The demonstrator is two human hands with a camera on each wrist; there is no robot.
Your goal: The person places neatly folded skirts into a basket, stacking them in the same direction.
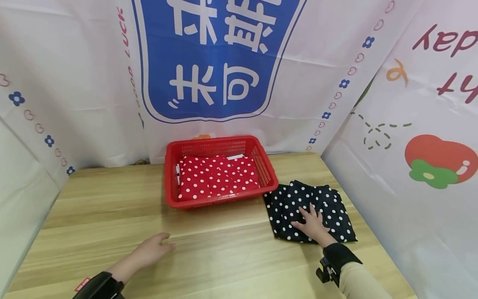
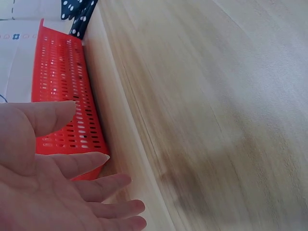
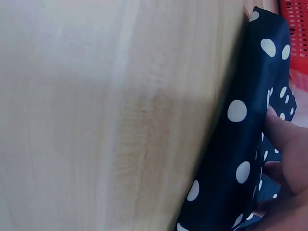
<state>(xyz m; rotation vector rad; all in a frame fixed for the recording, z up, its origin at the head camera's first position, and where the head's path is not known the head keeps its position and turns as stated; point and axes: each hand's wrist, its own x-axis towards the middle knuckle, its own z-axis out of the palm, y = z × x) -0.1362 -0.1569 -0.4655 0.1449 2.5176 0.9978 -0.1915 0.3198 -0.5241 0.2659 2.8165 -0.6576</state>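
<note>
Right hand (image 1: 313,224) flat, fingers spread, pressing on the black polka-dot cloth (image 1: 310,209); left hand (image 1: 154,248) relaxed, fingers loosely straight, holding nothing, hovering at or just touching the wooden table (image 1: 224,253), cannot tell which; cloth lying folded under the right palm, just right of the red basket (image 1: 220,170), nearly touching its corner; red polka-dot cloth (image 1: 216,176) folded inside that basket, ahead of the left hand; judged step: smoothing or steadying the folded black piece; next move likely calls for fingers curling under an edge for a lift; long axis of the black cloth running roughly left to right, slightly skewed, near edge facing the wrist
</note>
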